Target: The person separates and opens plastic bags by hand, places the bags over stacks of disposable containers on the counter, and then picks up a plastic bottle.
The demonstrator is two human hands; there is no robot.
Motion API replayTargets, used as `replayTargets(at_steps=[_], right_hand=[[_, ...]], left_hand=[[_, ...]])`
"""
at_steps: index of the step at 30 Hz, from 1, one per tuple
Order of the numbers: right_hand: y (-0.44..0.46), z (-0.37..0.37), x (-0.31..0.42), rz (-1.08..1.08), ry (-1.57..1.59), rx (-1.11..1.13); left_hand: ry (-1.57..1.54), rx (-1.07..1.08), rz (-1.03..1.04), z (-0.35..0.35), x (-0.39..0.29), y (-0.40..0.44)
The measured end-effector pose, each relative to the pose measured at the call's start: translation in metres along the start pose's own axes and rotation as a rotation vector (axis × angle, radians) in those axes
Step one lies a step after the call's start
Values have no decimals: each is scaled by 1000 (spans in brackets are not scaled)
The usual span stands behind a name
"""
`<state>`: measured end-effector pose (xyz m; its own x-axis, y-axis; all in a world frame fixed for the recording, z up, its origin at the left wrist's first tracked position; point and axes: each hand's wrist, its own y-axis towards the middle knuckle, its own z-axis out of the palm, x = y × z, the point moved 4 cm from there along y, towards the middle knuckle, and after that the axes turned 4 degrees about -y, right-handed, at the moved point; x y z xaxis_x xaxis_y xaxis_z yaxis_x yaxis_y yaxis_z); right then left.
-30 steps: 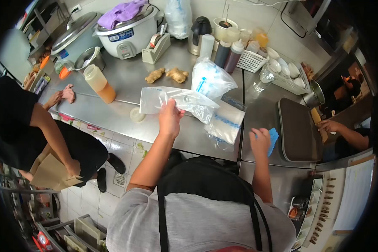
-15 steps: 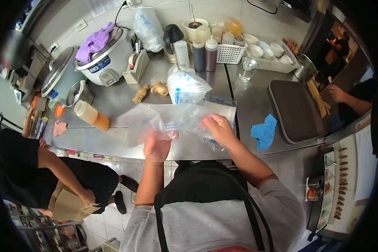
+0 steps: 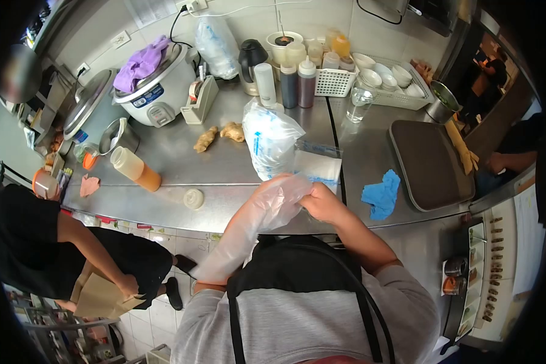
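A clear plastic bag (image 3: 242,227) covers my left hand (image 3: 279,189) and most of the forearm; the fingers are blurred behind the plastic. My right hand (image 3: 323,203) pinches the bag near its upper end, beside the left hand. Just beyond stands a white plastic bag with blue print (image 3: 270,138). A flat stack of clear bags (image 3: 318,165) lies to its right. Farther left on the steel counter are an orange sauce bottle (image 3: 144,175), a round white cap (image 3: 193,198) and two ginger pieces (image 3: 206,139).
Sauce bottles (image 3: 306,85) and a basket of bowls (image 3: 400,91) line the back. A blue cloth (image 3: 381,194) and dark tray (image 3: 431,164) are at right. A rice cooker (image 3: 151,91) stands back left. A co-worker (image 3: 97,249) holds brown cardboard at left; another person's arm shows far right.
The plastic bag, earlier held out flat between both hands, is now pulled over my left hand and forearm. My right hand, first near the blue cloth, has come to the bag.
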<state>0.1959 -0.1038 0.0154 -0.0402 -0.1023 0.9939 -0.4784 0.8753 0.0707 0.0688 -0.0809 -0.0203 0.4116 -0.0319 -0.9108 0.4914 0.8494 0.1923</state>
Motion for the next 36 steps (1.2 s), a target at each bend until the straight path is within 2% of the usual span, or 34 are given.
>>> replayTargets(at_steps=[3, 4, 5, 7, 10, 13, 14, 16, 18, 20, 21, 23, 26, 28, 29, 31, 33, 36], right_hand=[[-1, -2, -4, 11, -115, 27], [0, -2, -6, 19, -161, 42], [0, -2, -4, -3, -54, 15], [-1, -2, 3, -43, 160, -37], [-1, -20, -7, -164, 555, -17], [-3, -26, 0, -202, 751, -52], [-1, -28, -1, -239, 800, -16], [-3, -23, 12, -192, 849, -94], [-3, -25, 9, -217, 876, 59], [-3, -13, 12, -125, 745, -89], [-5, -11, 12, -85, 673, -174], [-6, -10, -1, -34, 616, -151], [-2, -9, -14, 11, 628, -27], [1, -4, -16, -4, 696, 118], [4, -7, -11, -35, 683, 95], [21, -10, 24, -99, 654, 51], [43, -21, 52, -142, 629, -14], [83, -40, 77, -118, 532, -50]], left_hand=[[175, -7, 17, 17, -24, 1], [324, -9, 7, 20, -33, 1], [472, -10, -4, 21, -43, -1], [272, 25, 43, 19, -49, -3], [-758, 133, 239, -1, -46, -7], [-1081, 324, -81, -1, -26, -12], [-689, 285, 126, 7, -44, -16], [115, 161, 449, 58, -101, -19], [171, 136, 274, 59, -89, -11], [-573, 243, -296, 30, -31, -14], [-546, 278, -284, 28, -32, -17], [-493, 366, -273, 28, -33, -19], [-525, 172, -75, 14, -49, -12], [-580, 186, -22, 9, -56, -1], [-609, 193, 5, 6, -60, 5], [-567, 1, 1, 11, -84, 17], [-557, -110, 61, 34, -143, 17], [279, -279, 248, -2, -143, 39]])
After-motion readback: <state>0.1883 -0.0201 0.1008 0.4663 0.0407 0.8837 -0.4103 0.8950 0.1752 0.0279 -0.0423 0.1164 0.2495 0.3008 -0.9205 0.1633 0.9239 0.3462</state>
